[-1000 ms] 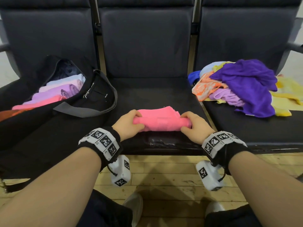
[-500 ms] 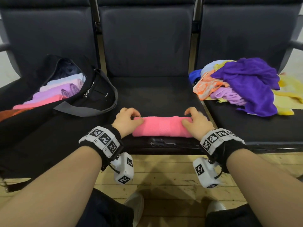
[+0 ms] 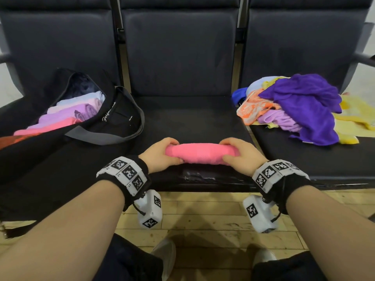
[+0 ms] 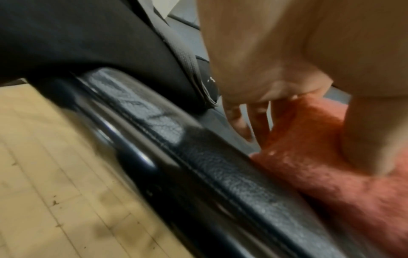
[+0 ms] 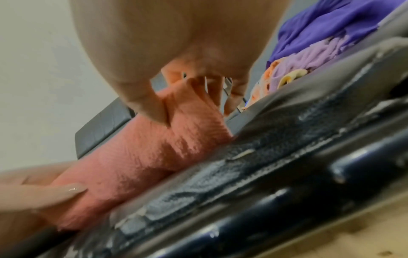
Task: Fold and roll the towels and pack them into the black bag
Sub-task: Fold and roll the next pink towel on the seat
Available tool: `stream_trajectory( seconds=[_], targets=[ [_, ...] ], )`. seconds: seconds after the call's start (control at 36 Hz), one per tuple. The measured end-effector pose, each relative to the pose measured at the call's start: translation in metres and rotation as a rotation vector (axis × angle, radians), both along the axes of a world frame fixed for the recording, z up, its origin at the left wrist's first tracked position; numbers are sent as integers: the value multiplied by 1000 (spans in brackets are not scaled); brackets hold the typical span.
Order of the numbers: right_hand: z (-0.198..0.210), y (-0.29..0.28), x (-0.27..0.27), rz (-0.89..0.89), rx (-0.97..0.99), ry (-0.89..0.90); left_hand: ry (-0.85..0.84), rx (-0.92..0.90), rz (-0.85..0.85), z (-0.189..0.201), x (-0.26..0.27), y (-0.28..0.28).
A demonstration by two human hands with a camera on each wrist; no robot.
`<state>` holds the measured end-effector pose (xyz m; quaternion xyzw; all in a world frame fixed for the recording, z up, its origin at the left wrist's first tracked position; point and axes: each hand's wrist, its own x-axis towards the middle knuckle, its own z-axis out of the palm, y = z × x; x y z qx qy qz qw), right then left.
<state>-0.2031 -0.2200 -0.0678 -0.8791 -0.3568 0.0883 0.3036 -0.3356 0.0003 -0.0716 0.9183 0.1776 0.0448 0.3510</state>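
Nearest, at the front edge of the middle seat (image 3: 188, 118), lies one pink towel (image 3: 199, 156), rolled into a tight cylinder parallel to that edge. The left hand (image 3: 160, 155) wraps its fingers over the roll's left end with the thumb pressed against the near side; the right hand (image 3: 242, 156) curls round the right end in the same way, the thumb dug into the cloth in the right wrist view. Both hands grip it; the roll looks finished and, by my judgement, ready to be carried over, though it is not yet packed.

Left of the middle seat, a little farther back, the one black bag (image 3: 113, 126) lies open on its side with its grey strap (image 3: 121, 136) trailing toward the seat. Inside it I count about five rolled towels (image 3: 67, 118) in a row, pink through lilac to pale blue, plus a red-orange patch at the near end that I cannot tell apart as a towel.

Right of the middle seat, on the next cushion, the loose pile (image 3: 294, 108) waits unfolded: at least six pieces by colour, namely purple, lilac, orange, blue, pale blue and yellow. So roughly half the job appears to remain.
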Motion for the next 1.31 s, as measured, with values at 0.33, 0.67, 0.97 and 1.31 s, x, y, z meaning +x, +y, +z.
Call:
stream_trajectory(
  seconds=[0.33,0.67,0.97,1.31],
  targets=[
    [-6,-1,4,-82,128,119,15,-118,37,-2,7,3],
    [4,0,3,28,-207,-141,-149,71,167,-10,4,12],
    [8,-5,2,31,-283,43,7,38,46,2,-3,1],
    [3,-6,15,-20,-358,133,204,318,-29,10,-3,-7]
  ],
)
